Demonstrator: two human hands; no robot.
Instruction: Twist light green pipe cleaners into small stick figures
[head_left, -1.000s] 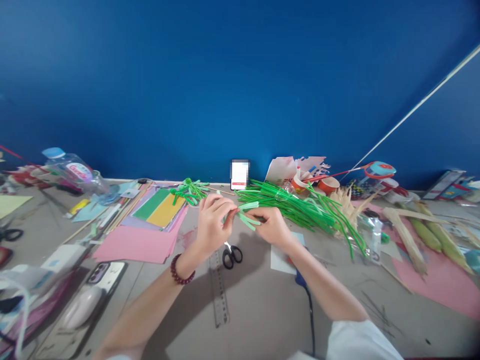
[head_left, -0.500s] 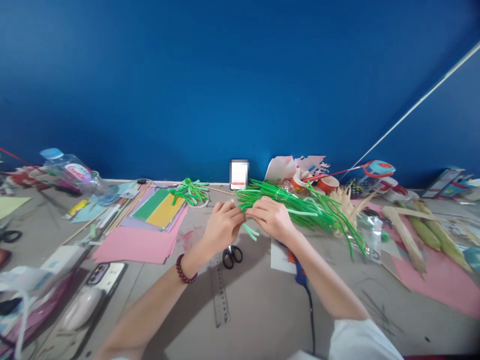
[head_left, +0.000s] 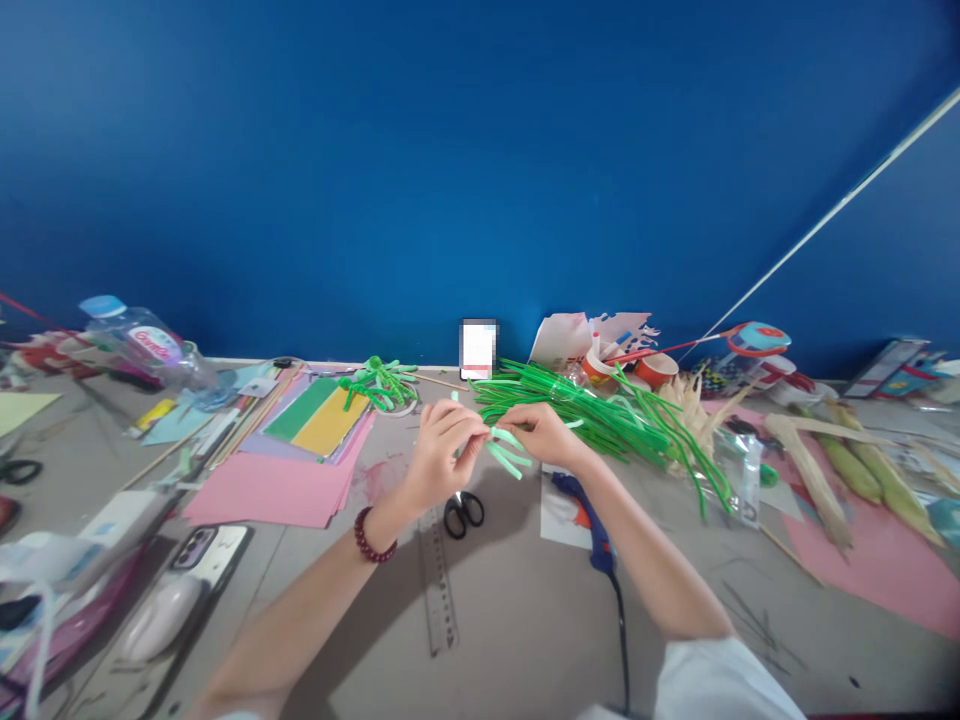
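Observation:
Several light green pipe cleaners (head_left: 508, 458) are held between my two hands above the middle of the table. My left hand (head_left: 448, 445) pinches them from the left, and a short pale green end sticks up behind its fingers. From the right, my right hand (head_left: 541, 436) grips the same pipe cleaners with thumb and forefinger; a pale tip shows beyond its knuckles. Just behind my right hand lies a big bundle of darker green pipe cleaners (head_left: 600, 405). Black-handled scissors (head_left: 463, 514) rest below my left hand, their blades partly hidden.
A clear ruler (head_left: 438, 590) lies before me. A blue glue gun (head_left: 596, 530) with a cord rests on white paper under my right forearm. Pink paper (head_left: 274, 490) and a small green pipe-cleaner pile (head_left: 382, 385) are left. A phone (head_left: 478, 348) leans against the blue wall (head_left: 480, 180).
My right hand has shifted slightly down and opened a small gap from my left. The pipe cleaners' loose ends now point more to the right, and the glue gun shows more.

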